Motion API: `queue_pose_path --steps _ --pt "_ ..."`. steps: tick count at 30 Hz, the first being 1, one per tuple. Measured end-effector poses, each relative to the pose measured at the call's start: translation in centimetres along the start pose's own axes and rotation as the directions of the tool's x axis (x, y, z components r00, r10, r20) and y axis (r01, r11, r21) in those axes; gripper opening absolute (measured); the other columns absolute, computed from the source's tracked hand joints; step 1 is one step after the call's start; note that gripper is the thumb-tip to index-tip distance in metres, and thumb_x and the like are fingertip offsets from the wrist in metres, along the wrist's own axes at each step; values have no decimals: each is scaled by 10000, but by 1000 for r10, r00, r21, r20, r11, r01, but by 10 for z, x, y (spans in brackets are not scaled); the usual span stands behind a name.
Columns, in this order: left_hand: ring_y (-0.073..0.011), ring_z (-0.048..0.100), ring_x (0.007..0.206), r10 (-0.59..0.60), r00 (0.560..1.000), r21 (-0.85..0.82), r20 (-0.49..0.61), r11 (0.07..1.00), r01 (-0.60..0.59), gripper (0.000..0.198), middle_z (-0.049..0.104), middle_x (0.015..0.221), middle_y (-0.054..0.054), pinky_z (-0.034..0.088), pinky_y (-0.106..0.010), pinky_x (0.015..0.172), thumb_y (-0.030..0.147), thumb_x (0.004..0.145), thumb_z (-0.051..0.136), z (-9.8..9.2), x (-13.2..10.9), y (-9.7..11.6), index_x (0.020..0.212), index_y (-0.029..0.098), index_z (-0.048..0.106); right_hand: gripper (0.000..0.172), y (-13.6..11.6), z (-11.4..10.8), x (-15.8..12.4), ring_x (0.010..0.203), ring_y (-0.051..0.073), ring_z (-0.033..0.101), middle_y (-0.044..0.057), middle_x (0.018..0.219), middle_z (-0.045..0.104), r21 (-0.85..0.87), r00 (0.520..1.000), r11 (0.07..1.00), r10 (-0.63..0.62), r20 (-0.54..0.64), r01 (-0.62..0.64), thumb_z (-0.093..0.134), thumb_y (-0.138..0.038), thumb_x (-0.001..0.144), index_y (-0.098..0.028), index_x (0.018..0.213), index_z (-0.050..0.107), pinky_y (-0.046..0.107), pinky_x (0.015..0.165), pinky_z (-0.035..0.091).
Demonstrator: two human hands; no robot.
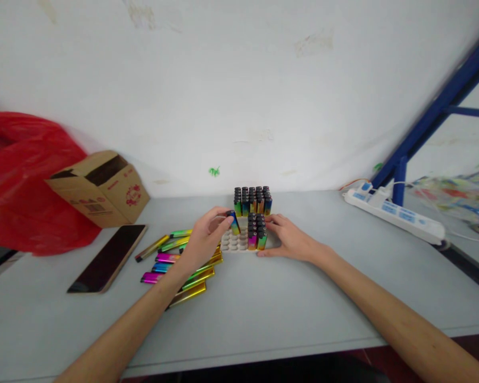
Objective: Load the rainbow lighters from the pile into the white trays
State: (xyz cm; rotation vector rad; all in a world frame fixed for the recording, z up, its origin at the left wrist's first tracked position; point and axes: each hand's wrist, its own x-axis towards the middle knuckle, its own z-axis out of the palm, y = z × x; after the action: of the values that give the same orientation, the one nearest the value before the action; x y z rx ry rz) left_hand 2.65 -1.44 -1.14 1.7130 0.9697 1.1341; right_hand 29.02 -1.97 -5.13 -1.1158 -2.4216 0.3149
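Observation:
Pinched between the thumb and fingers of my left hand (203, 238) is a blue and yellow lighter (235, 225) with a black top, slightly tilted. It is over the left side of a white tray (232, 242) with rows of round holes. Two rows of upright lighters (257, 234) fill the right part of this tray. My right hand (290, 238) grips the tray's right side, thumb at the front corner and fingers farther back beside the lighters. Partly under my left wrist lies a loose pile of shiny coloured lighters (198, 277).
Behind the tray stands a block of upright lighters (253, 202) near the wall. To the left are a phone (107, 259), an open cardboard box (104, 194) and a red plastic bag (27, 181). A white power strip (395, 213) and blue metal frame (435, 117) are at right.

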Motion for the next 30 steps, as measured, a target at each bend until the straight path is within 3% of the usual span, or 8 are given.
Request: queue_pose_path --steps 4,10,17,22,24,27,30 --pt "-251 725 1001 35 999 177 36 983 -40 291 756 1091 -95 551 -362 934 427 933 641 3 3 -6 1091 187 688 726 -1 0 -1 1215 356 588 174 1325 620 9 1000 1000 -8 -7 8 817 -617 787 -152 1318 646 528 1071 498" --pt "-257 725 1016 63 977 451 205 879 -152 266 767 1102 -72 529 -345 909 389 1015 492 1 7 -7 1151 226 652 737 -1 0 -1 1212 365 583 180 1324 615 8 1000 1000 -12 -7 12 787 -642 804 -156 1336 632 554 1072 497" --pt "-277 736 1054 19 971 463 237 877 -130 304 784 1115 -84 537 -369 903 353 1028 449 7 14 -21 1272 230 582 748 -2 -1 -1 1202 364 583 186 1314 613 -9 1000 1000 -8 0 8 803 -630 794 -127 1320 632 544 1069 500" --pt "-278 707 1129 10 958 487 286 860 -154 377 745 1254 -114 529 -396 978 337 1008 478 7 10 -22 1343 205 589 710 -3 -2 -1 1217 364 581 177 1324 614 4 1000 1000 5 7 -5 796 -623 806 -149 1311 641 545 1075 496" --pt "-273 690 1169 63 968 537 244 822 -189 418 731 1291 -113 503 -404 1039 336 1006 475 -1 8 -18 1387 195 573 720 -3 -2 -1 1219 367 581 182 1330 611 -1 1000 1000 15 9 -15 800 -631 797 -144 1305 646 545 1071 500" --pt "-270 699 1121 132 975 672 179 707 -219 361 758 1209 -106 490 -407 1063 335 985 468 -29 6 -14 1236 182 678 731 -2 -1 -1 1227 370 580 190 1339 609 -12 1000 1000 16 11 -16 807 -633 788 -131 1296 652 544 1074 501" --pt "-288 703 1070 62 991 809 120 573 -134 388 779 1092 -117 501 -425 1050 353 939 454 -67 7 -15 1138 159 724 740 -1 1 -2 1220 370 585 199 1331 611 -26 1000 1000 0 5 0 797 -644 793 -118 1292 652 545 1071 508"
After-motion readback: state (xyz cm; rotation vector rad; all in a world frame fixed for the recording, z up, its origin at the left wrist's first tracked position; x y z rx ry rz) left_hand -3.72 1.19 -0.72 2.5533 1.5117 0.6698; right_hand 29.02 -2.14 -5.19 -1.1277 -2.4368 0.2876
